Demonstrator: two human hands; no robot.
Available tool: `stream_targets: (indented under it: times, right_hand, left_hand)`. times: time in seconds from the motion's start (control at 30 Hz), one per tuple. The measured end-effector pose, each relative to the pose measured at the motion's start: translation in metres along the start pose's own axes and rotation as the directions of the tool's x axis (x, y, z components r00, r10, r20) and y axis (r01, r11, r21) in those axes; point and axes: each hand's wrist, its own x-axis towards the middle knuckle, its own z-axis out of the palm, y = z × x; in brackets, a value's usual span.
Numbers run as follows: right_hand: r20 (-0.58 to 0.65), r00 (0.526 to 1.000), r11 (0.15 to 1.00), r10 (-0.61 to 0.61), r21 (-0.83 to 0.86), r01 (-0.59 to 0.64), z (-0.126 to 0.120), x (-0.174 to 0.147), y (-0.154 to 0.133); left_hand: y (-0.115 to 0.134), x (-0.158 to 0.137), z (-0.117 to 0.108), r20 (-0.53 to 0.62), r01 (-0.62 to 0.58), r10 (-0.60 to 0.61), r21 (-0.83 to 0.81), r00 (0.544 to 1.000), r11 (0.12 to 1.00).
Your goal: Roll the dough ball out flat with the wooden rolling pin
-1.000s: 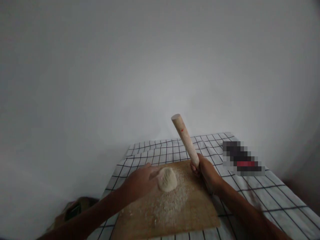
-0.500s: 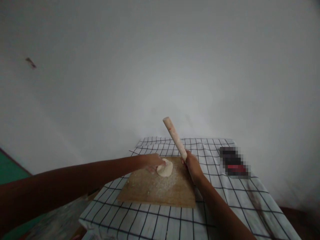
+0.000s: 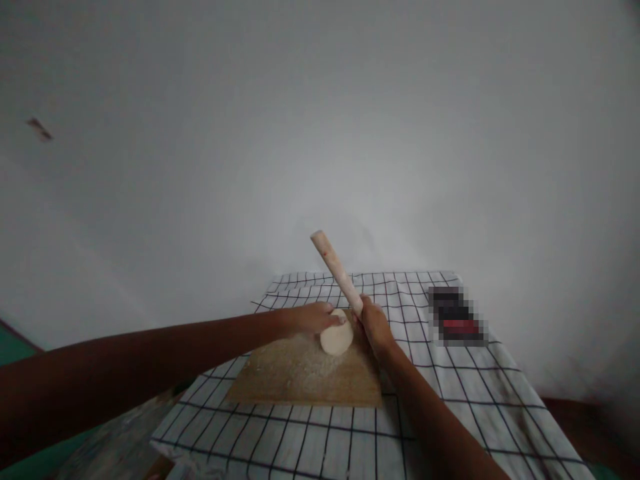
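Dough [image 3: 337, 339] has shifted rightward, its upper edge held by the left hand [image 3: 316, 318].

Dough [image 3: 337, 340] and rolling pin [image 3: 337, 271] in hands [image 3: 377, 327]

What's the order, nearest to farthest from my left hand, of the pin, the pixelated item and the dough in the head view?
1. Dough: touching your left hand.
2. Pin: just right of it, held in your right hand.
3. Pixelated item: far right, on the cloth.
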Motion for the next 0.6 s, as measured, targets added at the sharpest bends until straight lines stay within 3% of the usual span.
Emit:
stream_targets:
  times: [0.13, 0.27, 0.33, 0.4, 0.43, 0.47, 0.53, 0.57, 0.6]
  right_hand:
    - [-0.073, 0.997, 0.999, 0.000, 0.035, 0.002, 0.001, -0.001, 0.002]
    - [-0.093, 0.995, 0.998, 0.021, 0.069, -0.014, 0.002, 0.002, 0.004]
    - [-0.089, 0.996, 0.997, 0.019, 0.082, -0.011, 0.002, 0.002, 0.006]
    - [-0.081, 0.997, 0.996, 0.011, 0.090, -0.004, 0.001, 0.002, 0.008]
    - [-0.077, 0.997, 0.995, 0.006, 0.096, 0.001, 0.000, 0.002, 0.010]
    - [-0.072, 0.997, 0.994, 0.003, 0.108, 0.005, 0.000, 0.002, 0.011]
    - [-0.060, 0.998, 0.989, 0.007, 0.146, 0.002, -0.001, 0.002, 0.012]
    - [-0.052, 0.999, 0.985, 0.016, 0.170, -0.007, -0.001, 0.002, 0.013]
    - [-0.045, 0.999, 0.981, 0.026, 0.195, -0.017, -0.001, 0.002, 0.013]
  left_hand:
    - [-0.003, -0.016, -0.022, -0.069, -0.084, 0.078, -0.080, 0.995, 0.993]
    - [-0.017, -0.031, -0.051, -0.181, -0.131, 0.132, 0.017, 0.974, 0.991]
    - [-0.027, -0.039, -0.047, -0.276, -0.173, 0.199, 0.116, 0.940, 0.978]
    - [-0.042, -0.048, -0.028, -0.343, -0.265, 0.377, 0.332, 0.860, 0.905]
    - [-0.050, -0.052, -0.017, -0.316, -0.310, 0.491, 0.479, 0.812, 0.821]
    - [-0.058, -0.056, -0.006, -0.199, -0.369, 0.565, 0.579, 0.801, 0.727]
    - [-0.069, -0.062, 0.007, 0.055, -0.476, 0.586, 0.646, 0.809, 0.597]
    - [-0.072, -0.063, 0.007, 0.045, -0.465, 0.582, 0.654, 0.812, 0.597]
    - [-0.071, -0.063, 0.003, -0.097, -0.396, 0.582, 0.643, 0.807, 0.656]
